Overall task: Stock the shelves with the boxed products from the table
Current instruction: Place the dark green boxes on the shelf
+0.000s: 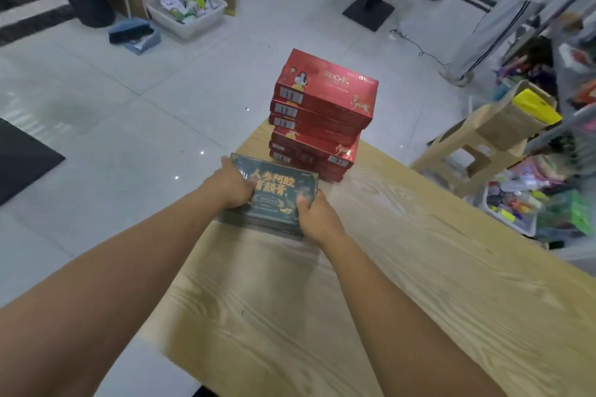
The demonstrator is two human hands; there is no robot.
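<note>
On pale wood-grain worktop, left hand and right hand clamped on dark green glossy flat box just beside leaning stack of red boxes, easily toppled if bumped in lifting.

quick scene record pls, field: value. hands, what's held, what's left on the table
left hand: on left edge of the dark green box
right hand: on the box's near right corner
grip: two-handed, box at the top of a low dark stack
remaining stock: stack of red boxes just behind, unevenly piled
surface: wood-grain table, boxes at its far end
shelves: cluttered racks at right edge, blurred
</note>
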